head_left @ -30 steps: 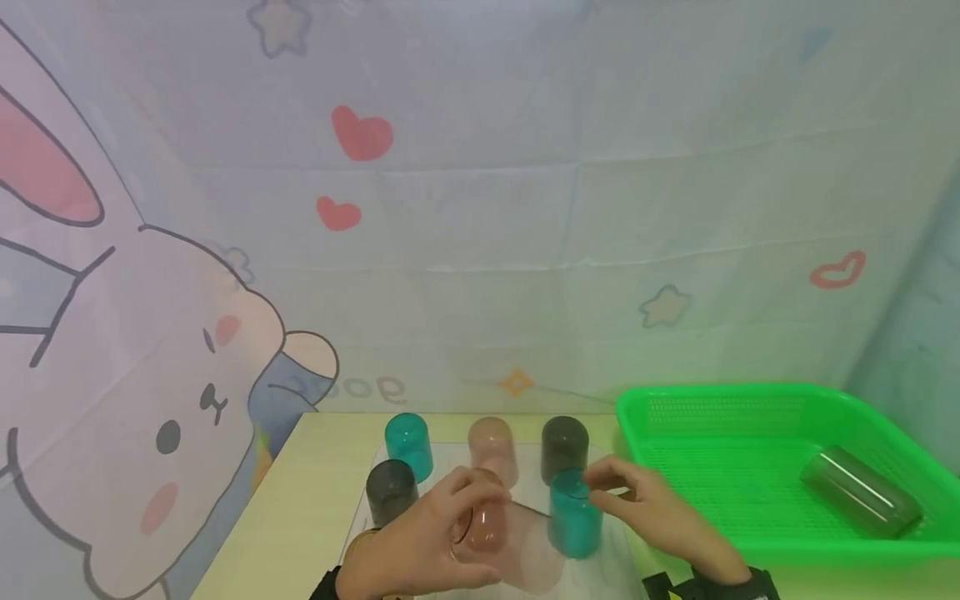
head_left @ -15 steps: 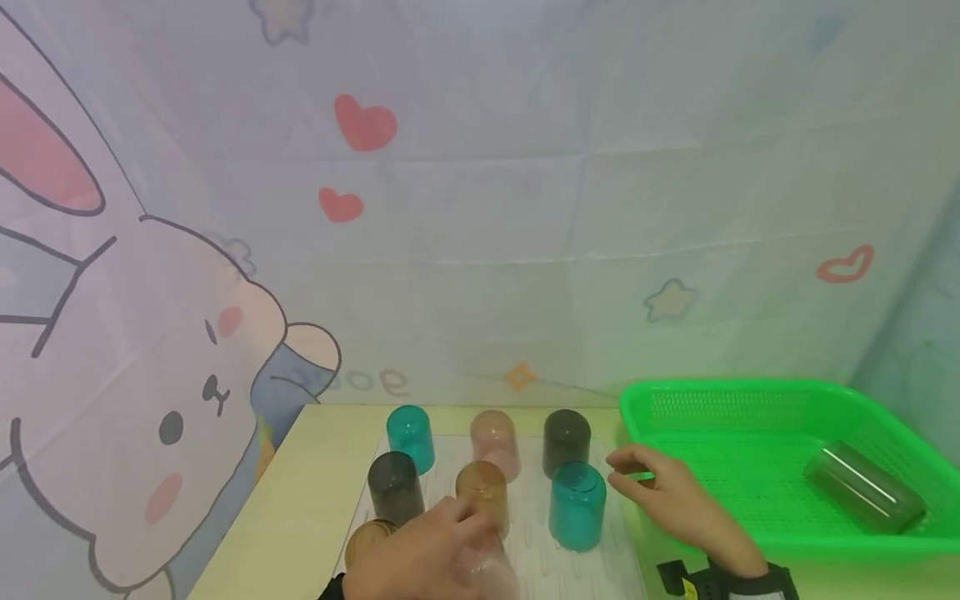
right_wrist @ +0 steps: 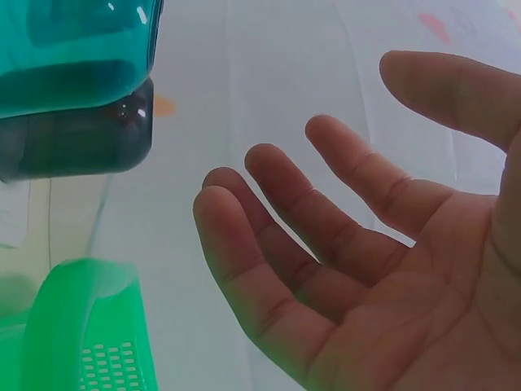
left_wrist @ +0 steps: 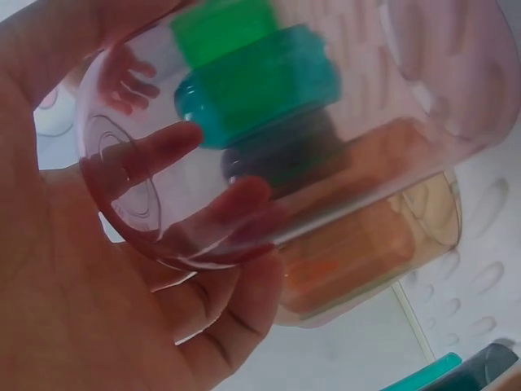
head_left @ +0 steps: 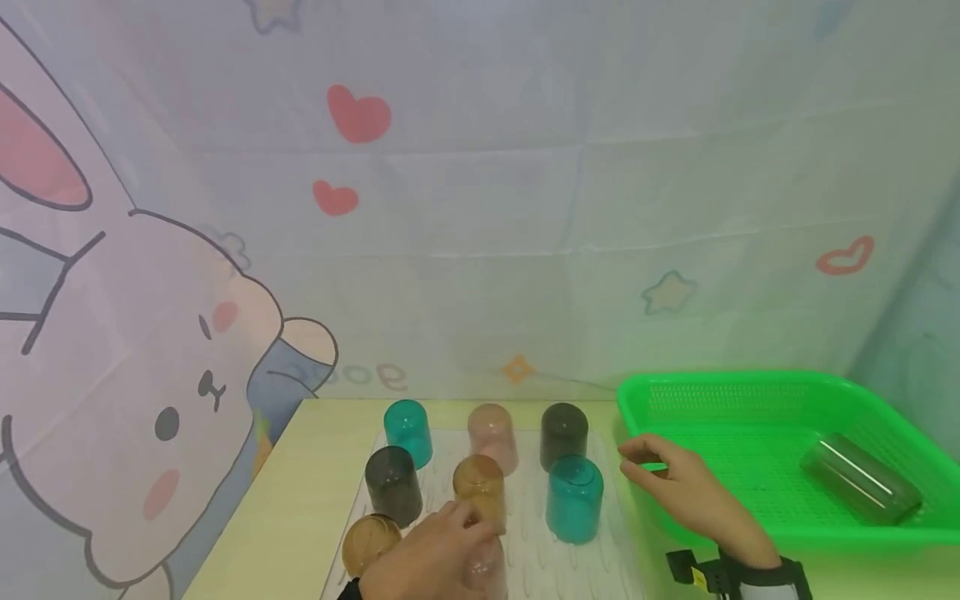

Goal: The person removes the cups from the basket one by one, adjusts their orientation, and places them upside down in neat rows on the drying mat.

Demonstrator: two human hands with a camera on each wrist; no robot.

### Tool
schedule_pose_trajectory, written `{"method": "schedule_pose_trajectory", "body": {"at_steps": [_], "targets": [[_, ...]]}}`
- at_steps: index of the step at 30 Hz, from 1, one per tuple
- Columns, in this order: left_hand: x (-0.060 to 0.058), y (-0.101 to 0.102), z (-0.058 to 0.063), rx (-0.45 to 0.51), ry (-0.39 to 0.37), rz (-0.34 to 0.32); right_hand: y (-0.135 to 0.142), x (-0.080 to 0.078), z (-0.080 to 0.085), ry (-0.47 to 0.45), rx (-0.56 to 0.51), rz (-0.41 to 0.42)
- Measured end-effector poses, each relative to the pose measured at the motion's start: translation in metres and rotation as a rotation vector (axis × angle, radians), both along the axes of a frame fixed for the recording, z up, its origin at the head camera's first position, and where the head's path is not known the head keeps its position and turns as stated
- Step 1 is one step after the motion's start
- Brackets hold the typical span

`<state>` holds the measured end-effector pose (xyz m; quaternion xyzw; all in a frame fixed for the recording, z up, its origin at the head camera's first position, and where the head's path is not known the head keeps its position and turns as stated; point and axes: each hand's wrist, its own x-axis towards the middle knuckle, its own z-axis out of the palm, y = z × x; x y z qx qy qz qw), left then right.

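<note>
My left hand grips a clear pink cup by its base, fingers and thumb spread round it. The cup is upside down at the front of a white ridged tray. In the left wrist view the pink cup overlaps an amber cup just beyond it. My right hand hovers with nothing in it between an upturned teal cup and a green basket. In the right wrist view its fingers are loosely bent and apart from the thumb.
More upturned cups stand on the tray: teal, pink and grey at the back, grey and amber in the middle, amber at front left. A grey-green cup lies inside the basket.
My left hand has brought the pink cup from a tilted position above the tray down to upturned at its front. The right hand has drawn away from the teal cup toward the basket.
</note>
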<state>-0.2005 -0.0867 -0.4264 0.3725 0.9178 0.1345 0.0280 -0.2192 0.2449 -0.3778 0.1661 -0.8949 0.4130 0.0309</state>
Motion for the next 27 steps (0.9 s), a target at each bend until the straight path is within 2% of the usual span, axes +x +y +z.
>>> {"method": "schedule_pose_trajectory", "body": {"at_steps": [10, 13, 15, 17, 20, 22, 24, 27], "targets": [[-0.003, 0.0, 0.0, -0.012, -0.087, -0.001, 0.006, 0.002, 0.003, -0.013, 0.018, -0.02], [-0.002, 0.0, 0.004, 0.018, -0.084, 0.0, 0.009, 0.001, 0.004, -0.009, 0.045, -0.006], [0.0, -0.001, 0.01, 0.05, -0.125, 0.014, 0.012, -0.001, 0.006, 0.019, 0.08, 0.007], [0.005, -0.004, 0.018, 0.087, -0.159, 0.064, 0.017, -0.003, 0.01, 0.054, 0.129, 0.015], [0.01, -0.013, 0.032, 0.078, -0.119, 0.129, 0.027, -0.009, 0.02, 0.135, 0.257, 0.013], [0.012, -0.021, 0.041, 0.067, -0.051, 0.154, 0.035, -0.014, 0.029, 0.148, 0.362, 0.017], [0.011, -0.03, 0.049, 0.06, 0.021, 0.133, 0.041, -0.019, 0.039, 0.133, 0.466, 0.03], [0.009, -0.04, 0.061, 0.091, 0.037, 0.107, 0.053, -0.028, 0.052, 0.068, 0.581, 0.046]]}}
